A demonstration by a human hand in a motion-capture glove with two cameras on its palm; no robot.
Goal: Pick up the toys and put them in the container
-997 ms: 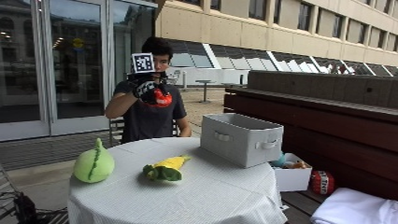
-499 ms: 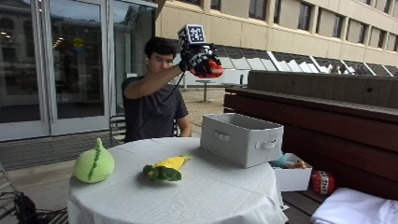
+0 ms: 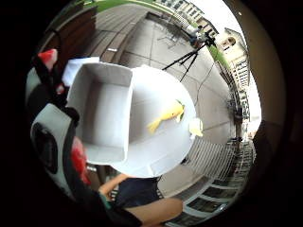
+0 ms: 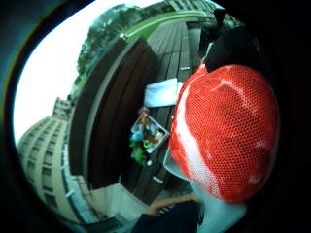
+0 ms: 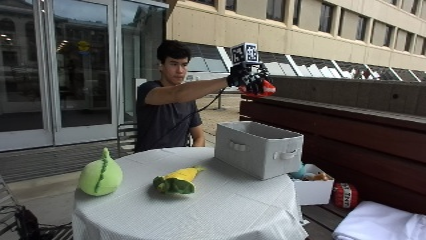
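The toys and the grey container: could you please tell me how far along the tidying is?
Nothing is put away yet: the palm view shows the container empty. In hand: the gloved right hand grips a red toy, held in the air above the container. Left on the table: the yellow corn toy and the round green toy, both untouched.
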